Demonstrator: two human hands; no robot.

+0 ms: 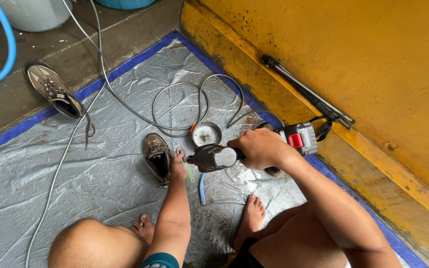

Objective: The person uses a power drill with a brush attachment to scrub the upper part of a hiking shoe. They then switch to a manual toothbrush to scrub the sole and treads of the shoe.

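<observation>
My right hand (260, 147) grips the handle of a black cordless spray gun (214, 158) with a grey and red battery pack (301, 138) at its rear; its nozzle points left. My left hand (178, 165) rests on a brown shoe (158, 158) lying on the grey tarp (100, 183), and holds a thin green brush (188, 170) beside it. A small round container (206, 134) with whitish liquid stands just behind the gun. A blue hose end (202, 189) lies under the gun.
A second brown shoe (54, 90) lies at the tarp's far left edge. Grey hose (175, 106) loops across the tarp. A black lance (306, 92) leans along the yellow wall (373, 59). My bare feet (252, 214) and knees are at the bottom. A blue hose (7, 44) and buckets are far left.
</observation>
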